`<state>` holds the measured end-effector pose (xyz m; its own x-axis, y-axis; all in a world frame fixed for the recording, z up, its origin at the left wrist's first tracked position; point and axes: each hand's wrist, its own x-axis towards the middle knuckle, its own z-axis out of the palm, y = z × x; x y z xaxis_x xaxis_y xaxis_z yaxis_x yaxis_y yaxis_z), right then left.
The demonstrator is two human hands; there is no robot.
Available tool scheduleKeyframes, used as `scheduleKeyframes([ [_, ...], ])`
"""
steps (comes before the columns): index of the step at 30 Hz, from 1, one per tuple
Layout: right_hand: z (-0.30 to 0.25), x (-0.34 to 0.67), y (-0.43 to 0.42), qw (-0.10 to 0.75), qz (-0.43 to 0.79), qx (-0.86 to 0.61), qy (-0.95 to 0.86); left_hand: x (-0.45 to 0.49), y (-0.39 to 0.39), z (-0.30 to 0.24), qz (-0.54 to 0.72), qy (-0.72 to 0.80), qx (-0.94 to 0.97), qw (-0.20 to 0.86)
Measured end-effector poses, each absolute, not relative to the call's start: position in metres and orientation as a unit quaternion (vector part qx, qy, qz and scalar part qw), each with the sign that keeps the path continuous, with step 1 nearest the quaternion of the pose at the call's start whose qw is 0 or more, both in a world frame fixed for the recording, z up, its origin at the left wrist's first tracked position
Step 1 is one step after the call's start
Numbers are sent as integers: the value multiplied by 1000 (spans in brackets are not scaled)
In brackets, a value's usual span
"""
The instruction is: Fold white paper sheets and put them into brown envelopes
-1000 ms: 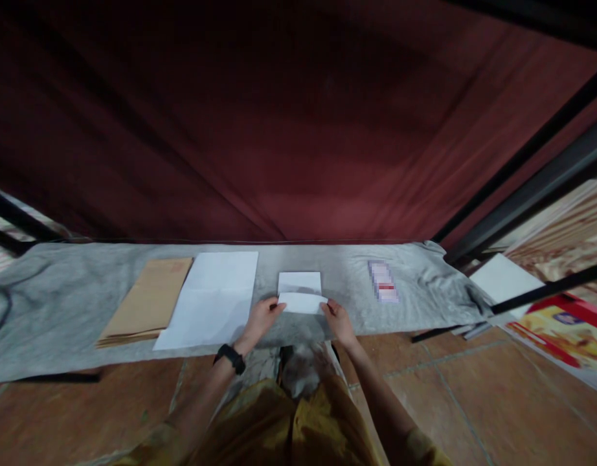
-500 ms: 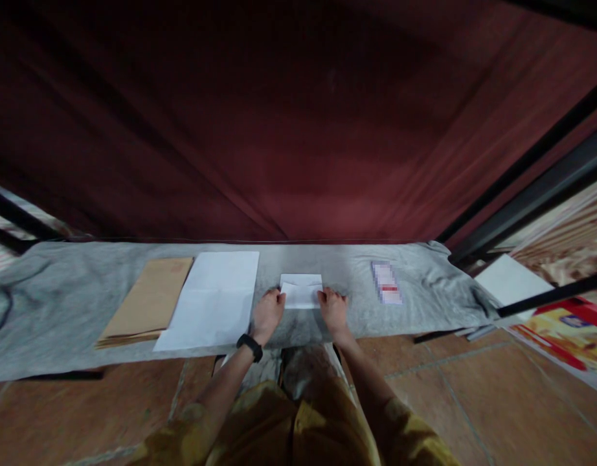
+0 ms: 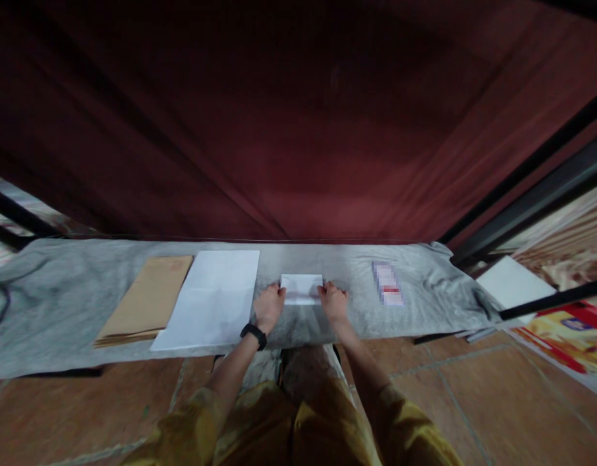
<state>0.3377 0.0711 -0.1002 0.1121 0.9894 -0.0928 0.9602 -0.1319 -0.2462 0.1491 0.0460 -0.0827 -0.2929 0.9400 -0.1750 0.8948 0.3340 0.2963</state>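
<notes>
A small folded paper (image 3: 302,289), white and rectangular, lies on the grey cloth between my two hands. My left hand (image 3: 269,305), with a black watch on its wrist, has its fingers closed on the paper's left edge. At the opposite edge my right hand (image 3: 334,301) pinches the paper in the same way. The fingertips partly cover both short edges. Left of my left hand lie large white sheets of paper (image 3: 211,298), flat and lightly creased.
Brown envelopes (image 3: 146,298) are stacked left of the white sheets. A blurred-out pinkish slip (image 3: 388,283) lies to the right. Grey cloth (image 3: 347,259) covers the narrow table, with a dark red curtain (image 3: 298,162) behind. A red and yellow box (image 3: 570,336) sits at lower right.
The folded paper has become slightly shorter from front to back, and the raised, curved edge on its top face no longer shows. Both hands have moved slightly away from me.
</notes>
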Motion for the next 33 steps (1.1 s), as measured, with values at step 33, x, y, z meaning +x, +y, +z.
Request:
scheduleKeyframes([
  [33,-113,338,86,63,85,-738,-666,84,8,-56,113,779,615,-44],
])
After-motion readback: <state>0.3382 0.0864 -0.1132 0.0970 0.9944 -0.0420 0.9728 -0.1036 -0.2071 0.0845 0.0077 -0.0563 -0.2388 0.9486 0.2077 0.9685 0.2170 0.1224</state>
